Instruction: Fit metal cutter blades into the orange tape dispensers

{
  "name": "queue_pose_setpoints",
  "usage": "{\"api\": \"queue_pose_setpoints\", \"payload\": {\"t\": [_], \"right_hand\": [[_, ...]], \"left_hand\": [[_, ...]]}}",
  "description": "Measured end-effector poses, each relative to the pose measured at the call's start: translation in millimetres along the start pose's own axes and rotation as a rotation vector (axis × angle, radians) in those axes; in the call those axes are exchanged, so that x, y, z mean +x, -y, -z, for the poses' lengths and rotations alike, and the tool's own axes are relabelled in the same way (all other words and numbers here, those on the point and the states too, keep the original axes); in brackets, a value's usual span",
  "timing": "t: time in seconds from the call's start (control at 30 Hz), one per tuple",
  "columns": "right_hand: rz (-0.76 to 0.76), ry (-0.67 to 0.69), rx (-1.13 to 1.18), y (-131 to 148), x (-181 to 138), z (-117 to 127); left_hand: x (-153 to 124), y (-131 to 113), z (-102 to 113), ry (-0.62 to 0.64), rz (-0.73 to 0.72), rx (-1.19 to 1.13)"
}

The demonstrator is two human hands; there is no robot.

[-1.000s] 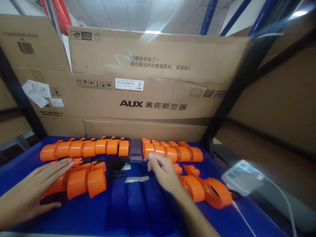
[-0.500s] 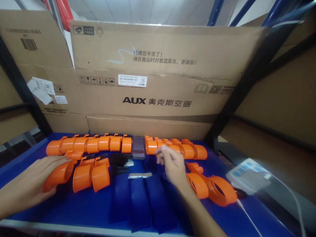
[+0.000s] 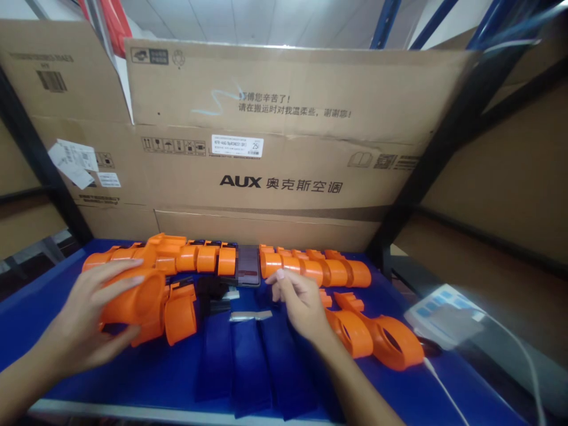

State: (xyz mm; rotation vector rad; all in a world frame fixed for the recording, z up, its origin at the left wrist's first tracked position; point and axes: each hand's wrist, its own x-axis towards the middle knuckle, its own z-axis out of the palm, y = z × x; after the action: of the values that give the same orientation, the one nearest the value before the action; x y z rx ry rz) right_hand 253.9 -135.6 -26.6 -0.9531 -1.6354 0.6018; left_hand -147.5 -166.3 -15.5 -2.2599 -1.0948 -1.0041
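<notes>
My left hand [image 3: 95, 307] grips an orange plastic tape dispenser [image 3: 137, 296], raised in front of other orange dispensers. Just right of it stands another dispenser [image 3: 180, 313] with a dark part at its top. My right hand [image 3: 298, 299] is closed, its fingertips curled together near the middle of the blue surface; whatever they hold is hidden. Between the hands lie small black parts [image 3: 213, 290] and a silvery strip [image 3: 251, 316]. Dark blue flat pieces [image 3: 251, 367] lie side by side below the strip.
A back row of orange dispensers [image 3: 208, 258] flanks a dark flat device [image 3: 248, 265]. More orange dispensers [image 3: 397, 343] are at right, beside a white-and-blue package [image 3: 448, 316] and a white cable [image 3: 528, 349]. A cardboard panel [image 3: 266, 204] stands behind the blue tabletop [image 3: 110, 378].
My left hand has lifted the tape dispenser and brought it up and to the right, over the nearby dispensers. My right hand has shifted slightly left and down.
</notes>
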Motion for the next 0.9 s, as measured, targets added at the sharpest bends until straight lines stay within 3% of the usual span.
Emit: {"api": "queue_pose_setpoints", "payload": {"t": [0.17,0.3,0.47,0.73,0.9], "right_hand": [[0.038,0.082,-0.048,1.2,-2.0,-0.9],[0.019,0.056,-0.058,2.7,-1.7,2.0],[0.026,0.052,-0.060,5.0,-2.4,4.2],[0.029,0.066,-0.030,5.6,-2.6,4.7],[0.007,0.062,0.003,4.4,-1.5,4.4]], "left_hand": [[19.2,-58.1,-41.9,-0.006,-0.099,-0.172],[16.8,-81.6,-73.5,0.080,-0.120,-0.144],[-5.4,-70.0,-85.1,0.135,-0.171,-0.100],[-33.8,-34.2,-71.2,0.196,-0.164,-0.020],[-28.0,-45.0,-61.5,0.165,-0.137,-0.043]]}}
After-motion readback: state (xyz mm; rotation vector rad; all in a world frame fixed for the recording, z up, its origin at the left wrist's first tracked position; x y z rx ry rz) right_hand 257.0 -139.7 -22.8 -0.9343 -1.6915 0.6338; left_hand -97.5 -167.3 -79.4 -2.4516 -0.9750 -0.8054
